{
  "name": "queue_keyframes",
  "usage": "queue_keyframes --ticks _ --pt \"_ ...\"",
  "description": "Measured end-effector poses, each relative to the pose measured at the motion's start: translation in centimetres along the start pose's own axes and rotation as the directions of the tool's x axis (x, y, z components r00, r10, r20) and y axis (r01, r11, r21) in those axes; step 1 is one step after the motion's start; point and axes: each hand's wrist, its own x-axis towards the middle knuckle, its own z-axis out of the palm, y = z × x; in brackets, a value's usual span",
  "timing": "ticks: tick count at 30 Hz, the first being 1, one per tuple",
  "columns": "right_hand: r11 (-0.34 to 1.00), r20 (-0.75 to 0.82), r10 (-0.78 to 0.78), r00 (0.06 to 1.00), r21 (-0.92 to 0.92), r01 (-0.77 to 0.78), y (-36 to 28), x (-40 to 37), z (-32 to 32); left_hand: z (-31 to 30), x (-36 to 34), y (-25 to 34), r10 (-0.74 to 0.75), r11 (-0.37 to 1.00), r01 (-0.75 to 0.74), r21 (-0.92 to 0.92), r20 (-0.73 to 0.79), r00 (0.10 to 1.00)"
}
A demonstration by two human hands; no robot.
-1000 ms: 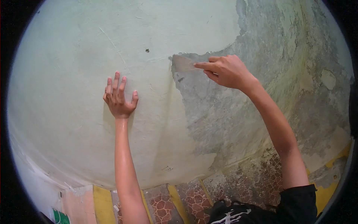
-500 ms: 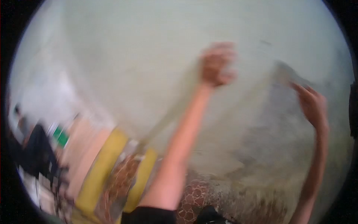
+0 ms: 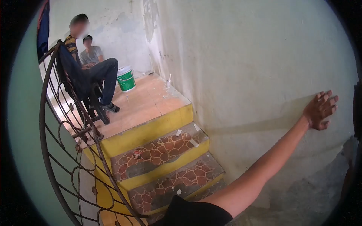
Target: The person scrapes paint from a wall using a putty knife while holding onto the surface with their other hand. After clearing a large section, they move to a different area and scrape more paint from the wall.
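Left hand splays on the smooth, grey-patched wall; right hand's grip I cannot tell.

Green bucket on tiled landing

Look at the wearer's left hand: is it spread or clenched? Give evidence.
Spread: the left hand shows thumb and fingers held apart.

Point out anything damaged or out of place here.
The wall below the left hand lacks its pale coating in a ragged grey patch, unlike the surface above. Pale scraps litter the tiled steps, whose red pattern breaks off in grey blotches.
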Motion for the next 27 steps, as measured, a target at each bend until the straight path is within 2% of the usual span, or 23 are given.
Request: queue_keyframes --ticks 1,2,4,5,6,7,8,9,10,11,13,15,19,23,25,27 --pt "1.000 0.006 0.011 1.000 -0.006 -0.011 0.1 0.7 0.6 0.2 0.0 -0.1 0.017 0.999 -0.016 0.028 -0.044 0.999" --pt "0.988 -0.168 -0.137 0.976 0.041 0.146 0.5 2.2 2.3 0.1 0.0 -0.3 0.015 1.000 -0.015 -0.005 -0.003 1.000" --pt "0.921 -0.484 -0.323 0.813 0.038 0.388 3.1 3.6 6.8 -1.2 0.3 -0.4 0.007 0.992 -0.002 -0.128 0.040 0.999" --pt "0.890 -0.610 -0.369 0.701 -0.014 0.456 6.2 2.4 8.8 -1.2 0.4 -0.9 0.040 0.961 -0.071 -0.267 -0.119 0.992" --pt "0.897 -0.442 -0.146 0.885 0.317 0.307 3.7 -0.8 5.0 -1.7 0.6 -1.0 0.065 0.984 -0.091 -0.156 -0.163 0.985" --pt "0.845 -0.636 -0.207 0.743 0.267 0.464 3.0 -1.4 4.6 -2.2 1.1 -1.1 0.070 0.978 -0.090 -0.186 -0.115 0.991" --pt "0.838 -0.687 -0.211 0.695 0.238 0.490 3.0 -2.2 4.0 -2.3 1.3 -1.2 0.076 0.976 -0.083 -0.201 -0.045 0.996" --pt "0.871 -0.542 -0.110 0.833 0.352 0.344 3.5 -2.8 3.4 -2.6 1.3 -0.9 0.062 0.996 -0.062 -0.067 -0.008 0.998" --pt "0.851 -0.504 -0.102 0.858 0.402 0.337 3.8 -2.5 3.4 -2.9 1.4 -0.6 0.060 0.997 -0.060 0.043 0.014 0.998" --pt "0.869 -0.529 -0.107 0.842 0.362 0.337 3.8 -2.9 3.0 -3.2 1.4 -0.2 0.028 0.991 -0.037 0.126 0.069 0.997" --pt "0.890 -0.549 -0.104 0.829 0.320 0.323 3.6 -2.7 3.1 -3.3 1.2 -0.3 0.046 0.978 -0.054 0.200 0.047 0.998" --pt "0.811 -0.704 -0.138 0.697 0.323 0.487 3.4 -1.5 3.6 -2.7 0.7 -0.6 0.042 0.978 -0.049 0.201 0.040 0.998" --pt "0.807 -0.737 -0.162 0.656 0.284 0.519 1.5 -0.7 3.2 -3.3 0.7 -0.5 0.039 0.970 -0.050 0.239 0.052 0.998" --pt "0.861 -0.713 -0.162 0.682 0.236 0.451 2.7 -1.2 3.1 -3.1 0.8 -0.1 0.014 0.973 -0.027 0.228 0.058 0.998" --pt "0.826 -0.764 -0.155 0.627 0.248 0.507 3.1 -0.6 3.2 -3.1 0.9 -0.3 0.018 0.973 -0.027 0.230 0.042 0.999" --pt "0.819 -0.764 -0.153 0.627 0.257 0.513 2.3 0.1 3.2 -3.0 0.7 0.0 0.030 0.976 -0.040 0.212 0.052 0.998"
